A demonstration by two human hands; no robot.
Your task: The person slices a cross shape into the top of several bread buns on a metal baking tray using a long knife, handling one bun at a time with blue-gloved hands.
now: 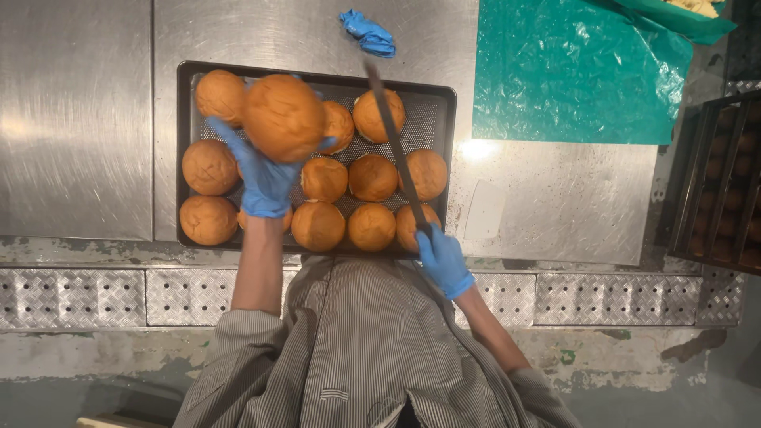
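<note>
My left hand [264,178], in a blue glove, holds one round golden bun [284,117] lifted above a dark perforated baking tray [187,103]. The tray carries several more buns [372,177] in rows. In its blue glove, my right hand [442,260] grips the handle of a long knife [393,143]. The blade lies slanted over the right side of the tray, with its tip toward the far edge.
The tray rests on a steel worktable [79,119]. A crumpled blue glove [368,34] lies beyond the tray. Teal plastic sheeting [571,71] covers the far right of the table. A dark rack with more buns [721,182] stands at the right edge.
</note>
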